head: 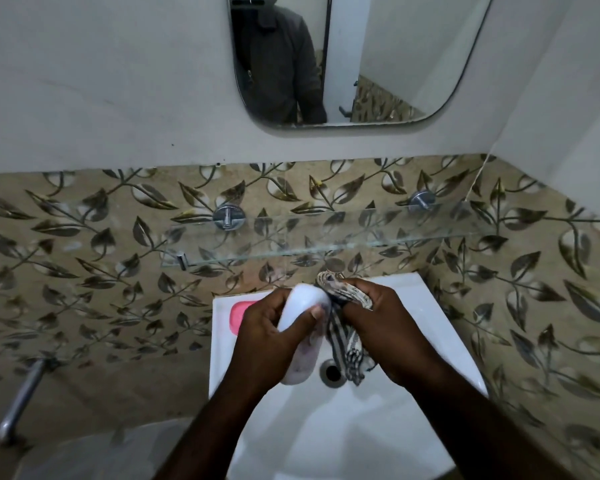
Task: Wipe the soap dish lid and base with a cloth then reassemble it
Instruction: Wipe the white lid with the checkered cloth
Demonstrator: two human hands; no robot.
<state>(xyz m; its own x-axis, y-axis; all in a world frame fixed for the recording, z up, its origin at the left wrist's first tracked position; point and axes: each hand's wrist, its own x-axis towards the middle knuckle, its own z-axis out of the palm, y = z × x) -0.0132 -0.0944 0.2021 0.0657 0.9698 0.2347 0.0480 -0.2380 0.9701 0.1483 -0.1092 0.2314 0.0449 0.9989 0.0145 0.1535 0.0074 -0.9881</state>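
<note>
Over the white sink [430,327] my left hand [267,327] grips a white oval soap dish part [305,301], thumb across its top; whether it is the lid or the base I cannot tell. A second pale oval piece [300,367] shows just below that hand, partly hidden. My right hand [385,320] holds a striped grey-and-white cloth [343,344] bunched against the right side of the white part, with the cloth's end hanging down toward the drain [332,373]. A pink soap bar [238,313] lies on the sink's back left ledge.
A glass shelf [326,237] on chrome brackets juts out from the leaf-patterned tile wall just above the sink. A mirror [343,60] hangs higher up. A chrome handle [21,400] sticks out at the lower left, above a white rounded fixture [101,452].
</note>
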